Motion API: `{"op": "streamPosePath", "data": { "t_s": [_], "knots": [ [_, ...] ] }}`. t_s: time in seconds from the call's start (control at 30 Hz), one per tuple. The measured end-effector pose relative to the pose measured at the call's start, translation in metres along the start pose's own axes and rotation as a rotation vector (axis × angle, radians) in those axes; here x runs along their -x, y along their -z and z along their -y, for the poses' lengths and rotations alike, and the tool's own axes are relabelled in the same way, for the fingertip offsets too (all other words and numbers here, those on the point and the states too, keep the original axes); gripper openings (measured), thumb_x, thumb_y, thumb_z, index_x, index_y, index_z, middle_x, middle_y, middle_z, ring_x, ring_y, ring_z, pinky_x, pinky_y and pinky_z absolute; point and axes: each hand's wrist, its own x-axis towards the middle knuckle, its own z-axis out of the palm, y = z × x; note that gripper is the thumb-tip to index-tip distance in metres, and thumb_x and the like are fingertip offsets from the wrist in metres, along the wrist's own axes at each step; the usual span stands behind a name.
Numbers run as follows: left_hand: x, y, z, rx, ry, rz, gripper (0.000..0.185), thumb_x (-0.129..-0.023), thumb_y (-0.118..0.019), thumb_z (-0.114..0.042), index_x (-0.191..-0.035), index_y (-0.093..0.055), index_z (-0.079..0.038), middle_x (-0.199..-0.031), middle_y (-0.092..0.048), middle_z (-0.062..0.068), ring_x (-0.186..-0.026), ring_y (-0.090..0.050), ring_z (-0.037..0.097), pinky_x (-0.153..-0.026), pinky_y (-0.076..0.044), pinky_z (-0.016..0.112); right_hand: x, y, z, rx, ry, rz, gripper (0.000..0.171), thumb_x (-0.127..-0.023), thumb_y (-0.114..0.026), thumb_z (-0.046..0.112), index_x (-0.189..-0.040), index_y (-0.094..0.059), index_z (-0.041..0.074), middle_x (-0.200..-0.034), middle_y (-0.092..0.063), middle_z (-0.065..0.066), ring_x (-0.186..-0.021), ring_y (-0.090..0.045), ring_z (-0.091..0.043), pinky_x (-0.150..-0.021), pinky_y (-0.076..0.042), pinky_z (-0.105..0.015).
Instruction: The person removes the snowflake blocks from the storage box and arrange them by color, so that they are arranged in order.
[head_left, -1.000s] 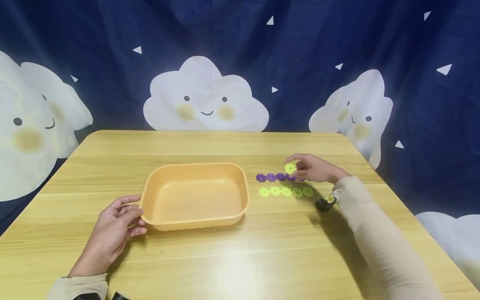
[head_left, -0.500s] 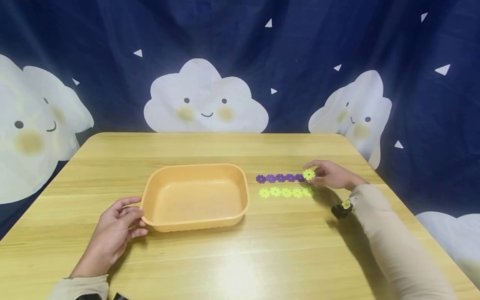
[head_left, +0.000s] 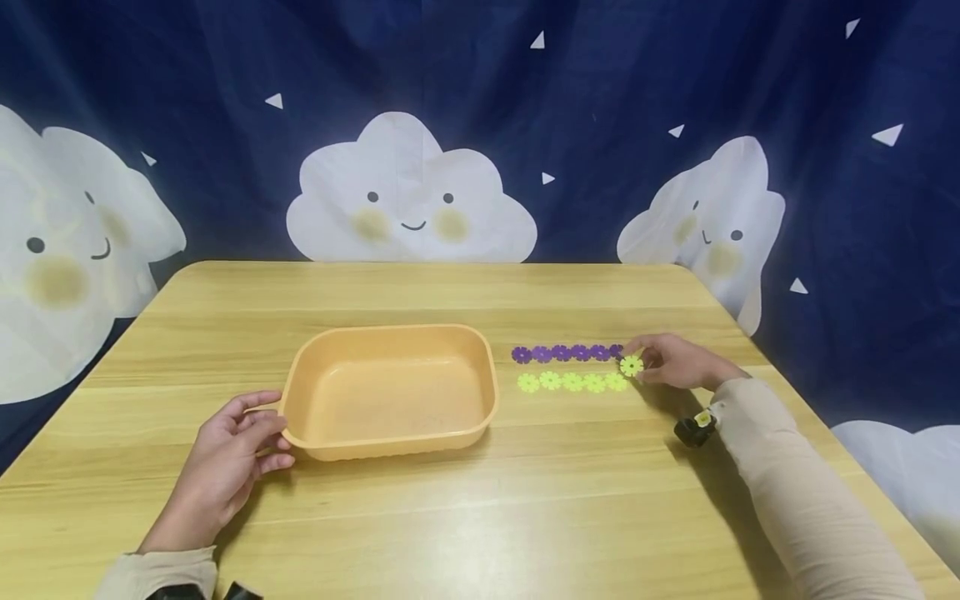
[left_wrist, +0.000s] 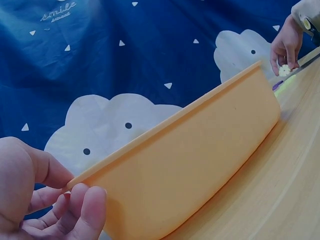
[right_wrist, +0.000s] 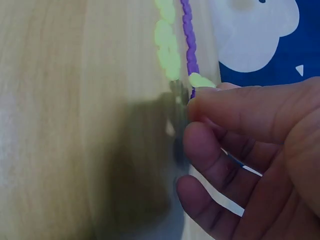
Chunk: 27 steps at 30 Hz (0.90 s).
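My left hand pinches the left end of an orange plastic basin by its rim; the left wrist view shows thumb and fingers at that corner. A yellow-green snowflake disc, round with notched petals, is between the thumb and fingertips of my right hand. It hovers close to the right ends of two rows on the table: a row of purple snowflake discs behind and a row of yellow-green snowflake discs in front. In the right wrist view the held disc shows edge-on, partly hidden by the thumb.
The wooden table carries the basin left of the rows, its inside showing bare. A dark blue curtain with cloud faces hangs behind the far edge. A black wrist camera sits under the right sleeve.
My right hand has carried the yellow-green disc right and toward me, from over the purple row to the right end of the yellow-green row. The left hand and basin have stayed put.
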Motion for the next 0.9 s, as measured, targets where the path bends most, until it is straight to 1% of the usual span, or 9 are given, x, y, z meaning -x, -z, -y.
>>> {"op": "streamPosePath", "data": {
  "t_s": [0.2, 0.3, 0.4, 0.63, 0.77, 0.9],
  "knots": [
    [0.000, 0.001, 0.002, -0.015, 0.012, -0.003, 0.032, -0.097, -0.058, -0.003, -0.125, -0.044, -0.010, -0.092, -0.057, 0.001, -0.070, -0.059, 0.012, -0.058, -0.061, 0.028, 0.002, -0.004, -0.003, 0.053, -0.007, 0.032, 0.037, -0.086, -0.072, 0.008, -0.121, -0.061, 0.002, -0.095, -0.063, -0.008, -0.091, -0.060, -0.025, -0.078, -0.056, -0.035],
    [0.003, 0.002, 0.005, -0.020, 0.018, -0.005, 0.032, -0.096, -0.057, -0.002, -0.124, -0.044, -0.010, -0.091, -0.057, -0.001, -0.070, -0.059, 0.012, -0.057, -0.061, 0.028, 0.004, -0.006, -0.006, 0.042, -0.009, 0.060, 0.037, -0.086, -0.073, 0.011, -0.120, -0.061, 0.002, -0.095, -0.063, -0.008, -0.092, -0.060, -0.026, -0.076, -0.057, -0.035],
    [0.004, 0.001, 0.007, -0.018, 0.020, -0.006, 0.031, -0.096, -0.058, -0.002, -0.124, -0.044, -0.010, -0.091, -0.057, -0.001, -0.070, -0.059, 0.012, -0.057, -0.061, 0.027, 0.005, -0.007, -0.009, 0.025, -0.003, 0.076, 0.037, -0.085, -0.074, 0.010, -0.119, -0.062, 0.001, -0.096, -0.063, -0.008, -0.092, -0.060, -0.026, -0.077, -0.056, -0.035],
    [0.004, 0.000, 0.006, -0.016, 0.000, 0.004, 0.031, -0.097, -0.056, -0.002, -0.125, -0.044, -0.010, -0.092, -0.057, 0.000, -0.071, -0.059, 0.012, -0.058, -0.061, 0.027, 0.006, -0.004, -0.010, 0.019, 0.009, 0.079, 0.037, -0.084, -0.075, 0.009, -0.118, -0.062, 0.001, -0.102, -0.063, -0.008, -0.095, -0.060, -0.026, -0.088, -0.055, -0.046],
    [0.003, -0.001, 0.004, -0.015, -0.012, 0.004, 0.029, -0.097, -0.056, -0.001, -0.123, -0.046, -0.011, -0.092, -0.056, 0.000, -0.071, -0.059, 0.012, -0.058, -0.060, 0.027, 0.005, -0.003, -0.009, 0.016, 0.009, 0.073, 0.038, -0.083, -0.076, 0.010, -0.118, -0.063, 0.001, -0.099, -0.063, -0.008, -0.094, -0.060, -0.026, -0.089, -0.054, -0.048],
    [0.003, 0.000, 0.004, -0.010, 0.003, 0.001, 0.029, -0.097, -0.057, -0.002, -0.122, -0.047, -0.012, -0.091, -0.057, 0.000, -0.070, -0.059, 0.012, -0.057, -0.060, 0.027, 0.005, -0.005, -0.009, 0.015, 0.008, 0.065, 0.038, -0.083, -0.076, 0.010, -0.117, -0.063, 0.000, -0.093, -0.062, -0.006, -0.091, -0.059, -0.023, -0.089, -0.053, -0.048]
  ]
}}
